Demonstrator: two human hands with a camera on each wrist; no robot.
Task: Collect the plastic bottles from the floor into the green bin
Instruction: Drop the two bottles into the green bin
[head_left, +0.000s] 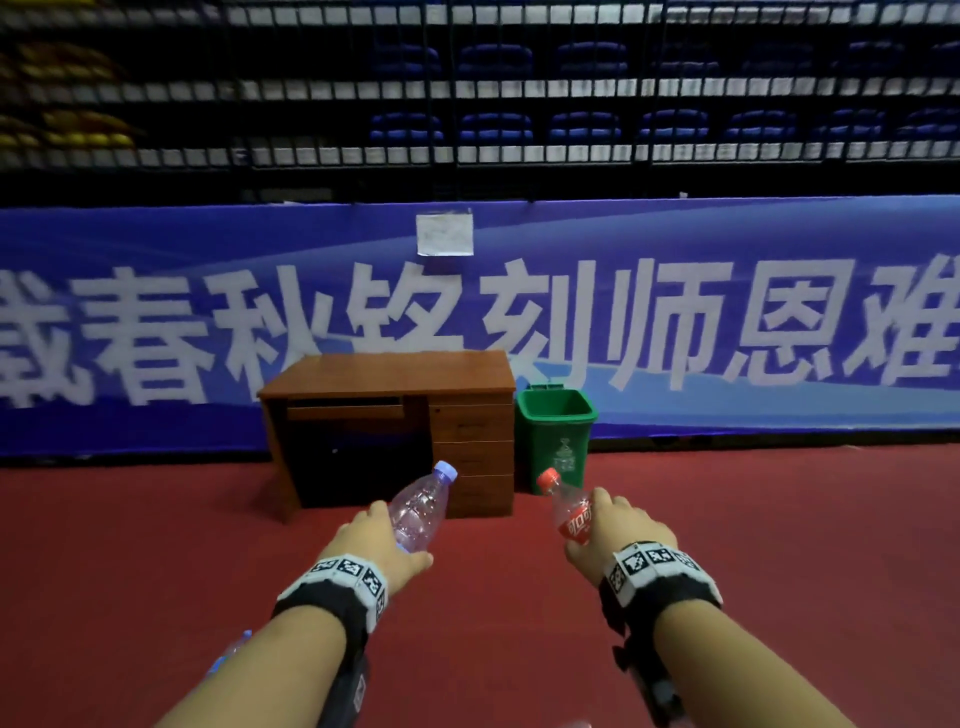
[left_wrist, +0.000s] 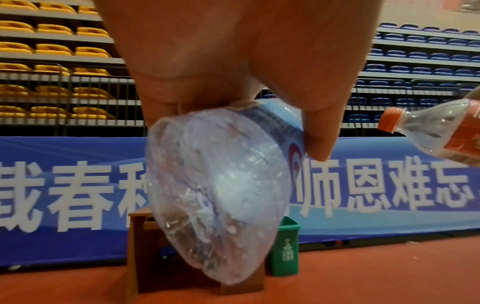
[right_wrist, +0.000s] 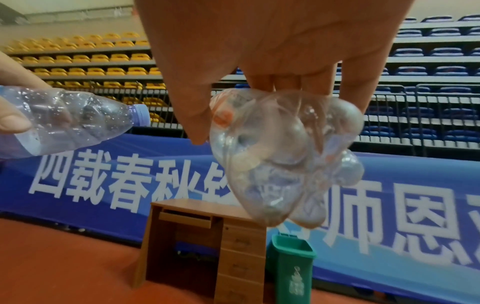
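My left hand (head_left: 376, 540) grips a clear water bottle (head_left: 420, 509) with a pale blue cap, neck pointing forward and up; its base fills the left wrist view (left_wrist: 221, 193). My right hand (head_left: 613, 535) grips a clear bottle with a red cap and red label (head_left: 571, 514); its lobed base fills the right wrist view (right_wrist: 283, 162). The green bin (head_left: 556, 441) stands open on the floor ahead, right of a desk, well beyond both hands. Another bottle (head_left: 231, 652) lies on the floor, partly hidden by my left forearm.
A brown wooden desk (head_left: 389, 384) with drawers stands against a long blue banner (head_left: 727, 312). Red floor (head_left: 779, 545) stretches between me and the bin. Tiers of blue and yellow seats rise behind a railing.
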